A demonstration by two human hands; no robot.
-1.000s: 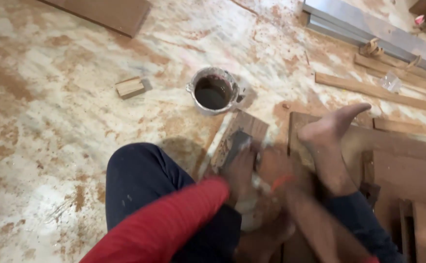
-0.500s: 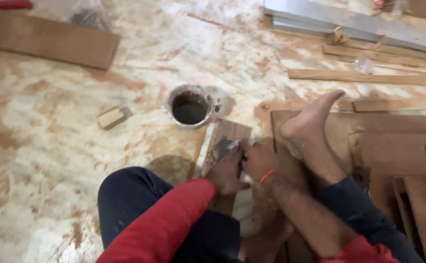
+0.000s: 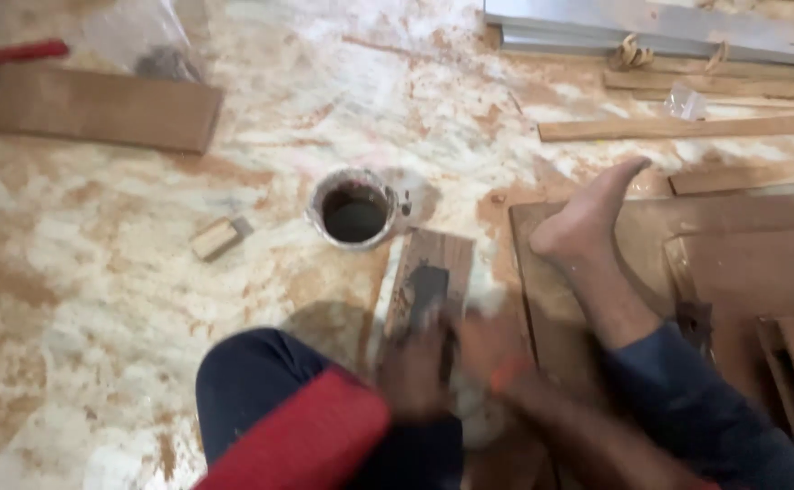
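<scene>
So the floor (image 3: 98, 272) here is pale stone, blotchy with brown stains and dust all over, and the person is sitting right on it with one bare foot (image 3: 588, 222) stretched out onto a big wood panel (image 3: 733, 218).

Both hands are blurry. The left hand (image 3: 415, 367), red sleeve, sits on the near end of a small board (image 3: 433, 272) that lies flat on the floor, and it seems to press a dark flat tool (image 3: 427, 289) against the board's top. The right hand (image 3: 488, 349), with an orange band at the wrist, is just beside it, touching or nearly touching the same end. Honestly can't tell if the fingers on either hand are spread or curled, it's all smear. There's something whitish, maybe a rag (image 3: 483, 413), under the hands, hard to say.

Just past the fingers, beyond the far end of the board, stands a small open tin (image 3: 354, 210) with dark liquid inside, nearly touching the board's corner. Left of the tin, a little wood block (image 3: 217, 238) lies on its own. Much farther from the fingers, up left, a long plank (image 3: 98, 109) lies flat with a clear plastic bag (image 3: 143, 41) behind it. Up right, thin wood strips (image 3: 687, 127) and a grey metal section (image 3: 651, 23) are well apart from the hands.
</scene>
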